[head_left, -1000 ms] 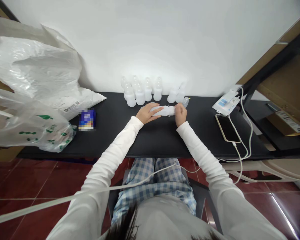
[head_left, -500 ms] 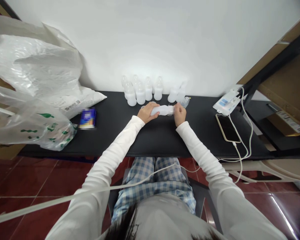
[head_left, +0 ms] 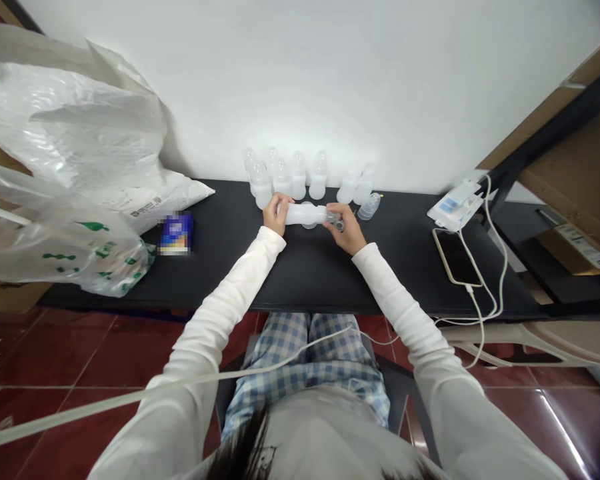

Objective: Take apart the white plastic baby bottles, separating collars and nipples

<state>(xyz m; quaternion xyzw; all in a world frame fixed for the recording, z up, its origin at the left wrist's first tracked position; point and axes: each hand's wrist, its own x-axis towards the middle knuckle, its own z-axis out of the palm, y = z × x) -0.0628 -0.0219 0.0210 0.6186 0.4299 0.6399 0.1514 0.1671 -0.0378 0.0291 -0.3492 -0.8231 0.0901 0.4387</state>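
Note:
A translucent white bottle (head_left: 305, 213) lies sideways between my two hands above the black table (head_left: 305, 273). My left hand (head_left: 275, 213) is closed round its base end. My right hand (head_left: 347, 227) pinches the neck end, where a small clear ring or cap shows at the fingertips. A clear round piece (head_left: 309, 224) lies on the table just under the bottle. Several matching bottles (head_left: 290, 177) stand upright in a cluster against the wall behind my hands. A clear cap (head_left: 369, 206) lies on its side to the right of them.
Large plastic bags (head_left: 65, 167) fill the table's left end, with a small blue packet (head_left: 176, 233) beside them. At the right lie a phone (head_left: 453, 255) on a white cable and a white box (head_left: 455, 203). A black shelf frame stands at far right.
Both hands have carried the bottle to the left and slightly farther from me. My left hand now grips the bottle's end from behind, and my right hand has left the clear cap's side.

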